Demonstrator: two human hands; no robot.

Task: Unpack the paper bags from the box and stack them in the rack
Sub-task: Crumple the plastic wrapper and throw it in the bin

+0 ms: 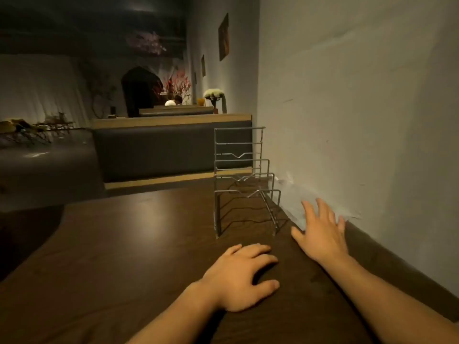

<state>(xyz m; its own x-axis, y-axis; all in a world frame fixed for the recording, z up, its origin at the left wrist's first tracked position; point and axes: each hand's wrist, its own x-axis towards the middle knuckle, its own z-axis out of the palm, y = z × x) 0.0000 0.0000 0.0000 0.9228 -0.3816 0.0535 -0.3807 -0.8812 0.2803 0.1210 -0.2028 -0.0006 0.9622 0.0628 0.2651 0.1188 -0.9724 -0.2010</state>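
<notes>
A stepped metal wire rack (242, 184) stands empty on the dark wooden table (124, 244), close to the wall on the right. My left hand (242, 276) rests palm down on the table in front of the rack, fingers loosely curved, holding nothing. My right hand (320, 232) is spread with straight fingers just right of the rack's front, near the wall's foot. No box or paper bags are in view.
A pale wall (360, 120) runs along the table's right edge. Beyond the table stands a dark booth bench (161, 150), with more booths, flowers and a seated person far back. The floor drops away at the left.
</notes>
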